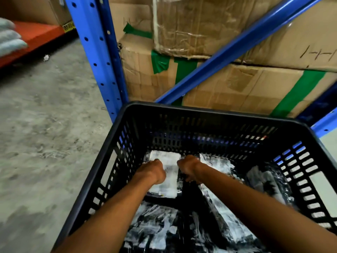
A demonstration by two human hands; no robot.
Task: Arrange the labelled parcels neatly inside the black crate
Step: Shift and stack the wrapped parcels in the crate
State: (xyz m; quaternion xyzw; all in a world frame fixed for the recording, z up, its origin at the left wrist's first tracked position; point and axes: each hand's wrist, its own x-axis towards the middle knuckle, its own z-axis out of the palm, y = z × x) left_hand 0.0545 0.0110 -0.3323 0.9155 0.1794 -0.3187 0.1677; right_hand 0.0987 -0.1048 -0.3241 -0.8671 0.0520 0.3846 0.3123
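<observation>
Two hands, left hand [152,171], right hand [188,168], one black crate [209,114], several parcels [165,177]

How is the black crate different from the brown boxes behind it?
The black crate has open slots and no lid; the cardboard boxes are solid and taped shut with green tape. The crate stands alone on the floor; the boxes are stacked inside a blue rack. Both hold goods.
</observation>
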